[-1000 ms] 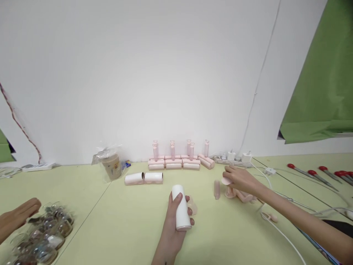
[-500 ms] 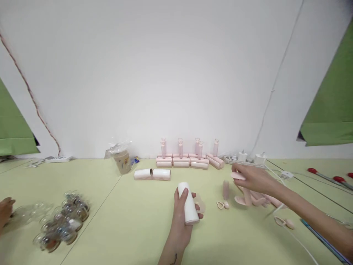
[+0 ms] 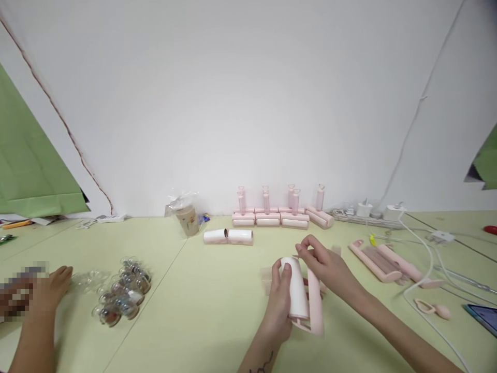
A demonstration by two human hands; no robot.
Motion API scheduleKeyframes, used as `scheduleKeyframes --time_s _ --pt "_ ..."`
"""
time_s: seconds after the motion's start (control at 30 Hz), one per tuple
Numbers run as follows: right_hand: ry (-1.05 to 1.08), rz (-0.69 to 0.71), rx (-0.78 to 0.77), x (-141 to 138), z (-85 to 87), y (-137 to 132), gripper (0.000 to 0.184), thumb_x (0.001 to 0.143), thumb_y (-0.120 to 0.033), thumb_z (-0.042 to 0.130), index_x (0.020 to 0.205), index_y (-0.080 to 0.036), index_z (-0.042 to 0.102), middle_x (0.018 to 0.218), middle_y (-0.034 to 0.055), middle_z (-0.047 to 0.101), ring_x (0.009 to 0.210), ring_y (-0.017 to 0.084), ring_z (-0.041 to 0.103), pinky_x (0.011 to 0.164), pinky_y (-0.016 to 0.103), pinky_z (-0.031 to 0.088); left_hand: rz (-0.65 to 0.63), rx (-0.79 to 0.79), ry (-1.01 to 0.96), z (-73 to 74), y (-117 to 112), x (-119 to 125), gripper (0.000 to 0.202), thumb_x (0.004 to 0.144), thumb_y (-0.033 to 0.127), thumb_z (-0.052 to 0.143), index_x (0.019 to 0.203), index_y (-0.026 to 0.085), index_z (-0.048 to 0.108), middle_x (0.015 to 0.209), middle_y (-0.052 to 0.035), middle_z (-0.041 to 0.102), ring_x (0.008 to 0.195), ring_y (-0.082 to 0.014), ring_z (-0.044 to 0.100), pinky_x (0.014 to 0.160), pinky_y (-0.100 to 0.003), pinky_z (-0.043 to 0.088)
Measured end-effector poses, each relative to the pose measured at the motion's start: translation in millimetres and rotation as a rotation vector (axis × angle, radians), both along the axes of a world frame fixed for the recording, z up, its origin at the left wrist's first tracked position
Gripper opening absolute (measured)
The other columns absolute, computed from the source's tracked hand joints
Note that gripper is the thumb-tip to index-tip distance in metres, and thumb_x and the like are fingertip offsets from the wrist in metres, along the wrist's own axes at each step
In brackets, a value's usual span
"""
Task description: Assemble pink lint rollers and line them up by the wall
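Note:
My left hand (image 3: 280, 296) is wrapped around a white lint roller roll (image 3: 298, 292), held tilted above the table. A pale pink lint roller casing (image 3: 316, 308) stands alongside the roll, its lower end curving beneath it. At the top of the casing, my right hand (image 3: 321, 261) has its thumb and fingers closed on its upper end, partly hiding it. More pink casings (image 3: 375, 261) lie to the right of my hands. Blurred translucent pink pieces, partly hidden, sit behind my hands. A pink heart-shaped loop with a knob (image 3: 430, 308) rests farther right.
Finished-looking pink rollers (image 3: 267, 220) line the wall, with two white rolls (image 3: 228, 237) before them. A bagged cup (image 3: 187, 218) stands left of these. Clear domed trinkets (image 3: 124, 295) lie near another person's hand (image 3: 56, 285). White cables (image 3: 427, 259) and a phone (image 3: 483, 317) are at right.
My right hand has come left from the pile with a pink casing and brought it against the white roll. My left hand still holds the roll. The view has shifted.

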State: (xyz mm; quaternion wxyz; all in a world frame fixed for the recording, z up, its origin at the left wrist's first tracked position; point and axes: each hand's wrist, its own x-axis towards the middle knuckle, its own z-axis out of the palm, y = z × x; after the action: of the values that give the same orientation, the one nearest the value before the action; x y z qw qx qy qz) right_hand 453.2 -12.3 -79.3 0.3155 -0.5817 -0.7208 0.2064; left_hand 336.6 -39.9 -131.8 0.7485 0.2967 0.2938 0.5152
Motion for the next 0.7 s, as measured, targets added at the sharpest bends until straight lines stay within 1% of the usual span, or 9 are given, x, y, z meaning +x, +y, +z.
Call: scheduleKeyframes --time_s 0.13,0.27,0.37,0.43,0.5,0.57,0.63,0.67,0.7 --pt "-0.018 -0.018 -0.004 1 -2.4 1 0.024 0.085 -0.046 0.033 0.071 -0.026 0.033 0.046 -0.0083 0.047 0.041 0.016 0.045 0.045 0.024 0.027 -0.021 -0.018 -0.016 5.9 -3 2 0.054 0.077 0.054 0.047 0.121 0.028 0.03 0.085 -0.0045 0.06 0.063 -0.0167 0.062 0.059 -0.029 0.05" --pt "-0.011 -0.068 -0.002 2 -0.6 0 0.03 0.083 -0.051 0.033 0.067 -0.025 0.032 0.049 -0.007 0.048 0.044 0.016 0.046 0.045 0.024 0.029 -0.057 0.034 0.018 9.7 -7 3 0.053 0.077 0.049 0.05 0.12 0.029 0.028 0.091 -0.0048 0.057 0.063 -0.0158 0.062 0.059 -0.029 0.05" --pt "-0.013 -0.078 -0.005 2 -0.3 -2 0.033 0.083 -0.054 0.033 0.067 -0.025 0.033 0.052 -0.0058 0.052 0.047 0.016 0.049 0.046 0.024 0.031 -0.141 0.085 0.08 9.0 -9 2 0.065 0.071 0.039 0.062 0.121 0.031 0.022 0.095 -0.0037 0.055 0.061 -0.0155 0.061 0.057 -0.03 0.049" --pt "-0.022 -0.049 -0.011 4 -0.1 -3 0.032 0.084 -0.054 0.031 0.07 -0.025 0.035 0.05 -0.0059 0.052 0.046 0.015 0.048 0.044 0.023 0.03 -0.144 0.144 0.182 7.9 -10 -2 0.076 0.063 0.028 0.07 0.121 0.029 0.021 0.096 -0.0035 0.054 0.067 -0.016 0.059 0.06 -0.029 0.048" --pt "-0.049 0.067 -0.043 11 1.4 -6 0.029 0.084 -0.051 0.032 0.074 -0.025 0.041 0.05 -0.0057 0.052 0.045 0.015 0.047 0.043 0.023 0.029 -0.116 0.221 0.336 6.9 -11 -9 0.079 0.059 0.023 0.072 0.121 0.025 0.024 0.095 -0.0034 0.054 0.075 -0.0166 0.057 0.064 -0.027 0.046" --pt "-0.111 0.267 -0.091 19 4.7 -10 0.022 0.084 -0.045 0.037 0.083 -0.026 0.047 0.056 -0.0045 0.057 0.05 0.015 0.05 0.044 0.023 0.031 -0.126 0.295 0.502 5.9 -14 -20 0.082 0.056 0.021 0.072 0.122 0.023 0.025 0.099 -0.004 0.055 0.084 -0.0181 0.055 0.07 -0.028 0.044" --pt "-0.212 0.449 -0.104 27 9.3 -18 0.014 0.082 -0.036 0.043 0.089 -0.026 0.049 0.068 -0.0022 0.062 0.058 0.016 0.054 0.05 0.023 0.035 -0.187 0.337 0.66 4.1 -18 -31 0.093 0.051 0.023 0.075 0.127 0.024 0.021 0.107 -0.0051 0.053 0.093 -0.0212 0.053 0.077 -0.031 0.042" --pt "-0.28 0.495 -0.095 29 11.8 -23 0.012 0.079 -0.032 0.046 0.088 -0.025 0.051 0.072 -0.0009 0.063 0.061 0.017 0.055 0.052 0.024 0.036 -0.234 0.353 0.724 2.7 -21 -37 0.095 0.05 0.025 0.076 0.128 0.025 0.021 0.109 -0.0053 0.053 0.096 -0.0227 0.052 0.079 -0.033 0.041" --pt "-0.351 0.509 -0.084 30 14.2 -28 0.01 0.076 -0.029 0.049 0.083 -0.024 0.053 0.073 0.0003 0.063 0.063 0.018 0.056 0.053 0.025 0.036 -0.287 0.371 0.781 0.7 -24 -41 0.094 0.05 0.028 0.076 0.128 0.026 0.023 0.109 -0.0047 0.054 0.097 -0.0236 0.052 0.08 -0.034 0.041"
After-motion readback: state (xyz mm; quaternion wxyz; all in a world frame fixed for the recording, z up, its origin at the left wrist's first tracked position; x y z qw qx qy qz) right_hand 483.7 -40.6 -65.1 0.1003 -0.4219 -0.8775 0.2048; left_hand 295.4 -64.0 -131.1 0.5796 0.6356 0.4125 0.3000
